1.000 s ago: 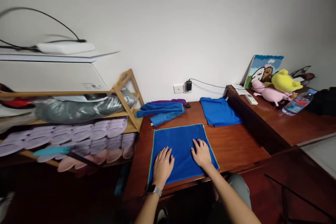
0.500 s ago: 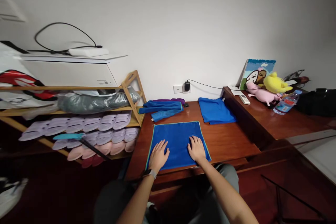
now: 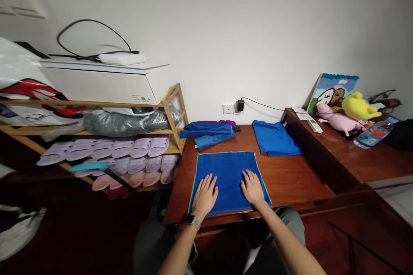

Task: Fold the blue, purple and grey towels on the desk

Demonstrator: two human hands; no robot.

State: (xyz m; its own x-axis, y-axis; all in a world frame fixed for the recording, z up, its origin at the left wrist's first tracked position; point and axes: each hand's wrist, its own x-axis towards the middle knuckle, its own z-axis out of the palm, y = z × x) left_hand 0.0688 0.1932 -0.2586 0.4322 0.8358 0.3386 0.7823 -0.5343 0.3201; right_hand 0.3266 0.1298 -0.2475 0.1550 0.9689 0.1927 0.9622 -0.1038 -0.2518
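A blue cloth (image 3: pixel 227 176) with a light green edge lies spread flat on the brown wooden table (image 3: pixel 290 178), near its front edge. On the cloth's left part rests my left hand (image 3: pixel 205 195), palm down with fingers stretched out; a watch is on that wrist. My right hand (image 3: pixel 252 187) lies palm down on the cloth's right part, its fingers extended too. Neither hand grips anything. Behind the cloth to the left are crumpled blue cloths (image 3: pixel 209 133) with a purple cloth (image 3: pixel 222 122) behind them. Farther right lies a folded blue cloth (image 3: pixel 276 138).
Left of the table stands a wooden rack (image 3: pixel 174 139) with several slippers (image 3: pixel 122 148) and a white box (image 3: pixel 106 86) on top. On a raised surface to the right are plush toys (image 3: pixel 340 120), a plastic bottle (image 3: pixel 376 133) and a remote control (image 3: pixel 314 126).
The camera view has turned slightly left, so everything appears shifted to the right. Both hands stay flat on the cloth, with no clear movement across it.
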